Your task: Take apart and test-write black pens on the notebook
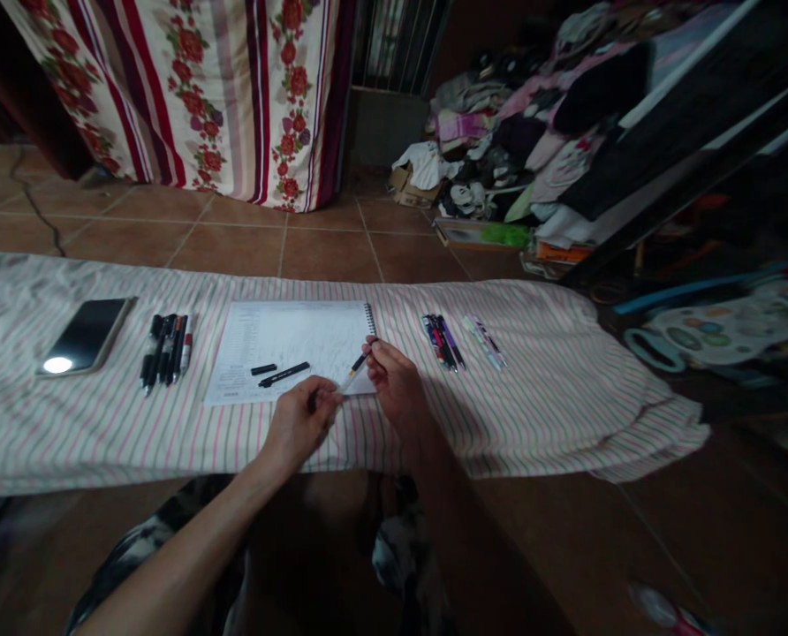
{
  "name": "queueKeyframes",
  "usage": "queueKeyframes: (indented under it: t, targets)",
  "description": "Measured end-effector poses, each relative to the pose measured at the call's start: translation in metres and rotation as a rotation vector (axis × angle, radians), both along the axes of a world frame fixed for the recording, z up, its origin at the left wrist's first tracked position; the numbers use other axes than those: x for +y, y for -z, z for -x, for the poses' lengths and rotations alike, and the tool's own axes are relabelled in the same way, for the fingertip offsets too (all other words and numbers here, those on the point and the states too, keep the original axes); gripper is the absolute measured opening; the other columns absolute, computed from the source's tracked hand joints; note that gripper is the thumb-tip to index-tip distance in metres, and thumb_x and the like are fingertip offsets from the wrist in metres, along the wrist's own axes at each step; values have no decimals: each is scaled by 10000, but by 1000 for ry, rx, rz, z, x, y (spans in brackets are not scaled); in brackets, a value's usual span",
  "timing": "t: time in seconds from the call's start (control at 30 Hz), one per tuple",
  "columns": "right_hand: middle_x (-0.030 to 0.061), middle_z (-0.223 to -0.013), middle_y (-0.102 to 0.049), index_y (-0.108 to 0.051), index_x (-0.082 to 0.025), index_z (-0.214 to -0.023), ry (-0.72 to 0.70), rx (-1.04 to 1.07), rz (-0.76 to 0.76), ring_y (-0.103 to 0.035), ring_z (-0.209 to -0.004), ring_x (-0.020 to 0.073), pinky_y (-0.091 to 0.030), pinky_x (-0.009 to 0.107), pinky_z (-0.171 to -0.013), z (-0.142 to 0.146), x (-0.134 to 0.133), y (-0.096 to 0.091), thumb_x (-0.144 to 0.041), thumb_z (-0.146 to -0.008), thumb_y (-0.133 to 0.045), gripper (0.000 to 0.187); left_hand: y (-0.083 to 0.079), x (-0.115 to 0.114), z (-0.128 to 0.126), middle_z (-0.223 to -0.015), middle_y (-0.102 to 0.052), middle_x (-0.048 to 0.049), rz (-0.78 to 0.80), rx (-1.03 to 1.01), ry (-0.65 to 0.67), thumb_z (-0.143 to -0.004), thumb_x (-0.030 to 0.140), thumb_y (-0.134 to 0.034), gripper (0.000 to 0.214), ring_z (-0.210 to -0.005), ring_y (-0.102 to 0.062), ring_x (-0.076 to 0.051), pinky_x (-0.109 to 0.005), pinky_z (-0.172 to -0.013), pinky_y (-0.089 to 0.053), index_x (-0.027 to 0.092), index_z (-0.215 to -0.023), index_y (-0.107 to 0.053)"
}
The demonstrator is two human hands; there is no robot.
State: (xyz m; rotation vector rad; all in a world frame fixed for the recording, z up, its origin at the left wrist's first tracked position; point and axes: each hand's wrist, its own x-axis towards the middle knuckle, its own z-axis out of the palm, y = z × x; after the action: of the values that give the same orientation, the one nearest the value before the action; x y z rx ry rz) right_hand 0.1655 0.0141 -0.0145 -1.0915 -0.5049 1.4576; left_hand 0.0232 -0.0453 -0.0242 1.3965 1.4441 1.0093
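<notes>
Over the lower right of a spiral notebook (301, 325), a thin pen refill (358, 364) slants between my hands, dark at its upper end, with a yellow band and a pale lower part. My right hand (397, 382) pinches the dark upper end. The fingers of my left hand (302, 417) close on the pale lower end near the page's bottom edge. On the page, left of the refill, lie a black pen barrel (285, 374) and a short black cap-like piece (263, 369).
Left of the notebook lie several dark pens (164, 346) and a phone (87, 336) with a bright reflection. To the right are several coloured pens (443, 343) and pale pens (485, 341). A striped cloth (540, 371) covers the table. Piled clothes (500, 132) stand beyond.
</notes>
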Motion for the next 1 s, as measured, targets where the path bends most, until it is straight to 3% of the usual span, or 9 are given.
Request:
queueKeyframes:
  t: [0.33,0.47,0.6,0.73,1.0]
  targets:
    - [2,-736,-611,-677,-152,-779,3,-9,12,-474,-554,25,-340,115,-438,2,-2,-5,-223,-606,-676,187,9,2,3,-689,-634,2,-43,-120,-11,-707,279,-599,212,-568,-569,-114,-221,-553,-427,168,-887,-597]
    - [0,-742,-608,-674,-159,-784,-4,-26,14,-471,-559,34,-333,134,-444,3,-3,-5,-240,-603,-677,199,5,2,1,-556,-595,27,8,-182,-24,-691,281,-609,240,-484,-540,-111,-220,-501,-416,157,-895,-586]
    - [2,-754,-613,-673,-164,-790,-20,-52,14,-475,-568,41,-335,149,-460,5,-4,-4,-261,-601,-675,212,0,4,-2,-562,-625,-4,69,-301,-55,-674,280,-607,213,-508,-584,-139,-254,-538,-459,140,-832,-579]
    - [7,-759,-618,-672,-159,-803,-23,-58,18,-476,-572,40,-328,144,-463,8,-4,-3,-269,-598,-671,233,-2,5,-2,-598,-637,-24,50,-268,-31,-691,291,-601,150,-563,-602,-153,-263,-562,-467,144,-721,-604]
    - [6,-771,-618,-670,-161,-806,-24,-50,24,-479,-582,46,-325,149,-469,11,-5,-5,-282,-586,-682,251,-1,2,-2,-543,-619,-14,167,-362,-65,-700,332,-624,208,-415,-475,-72,-193,-433,-368,127,-701,-587]
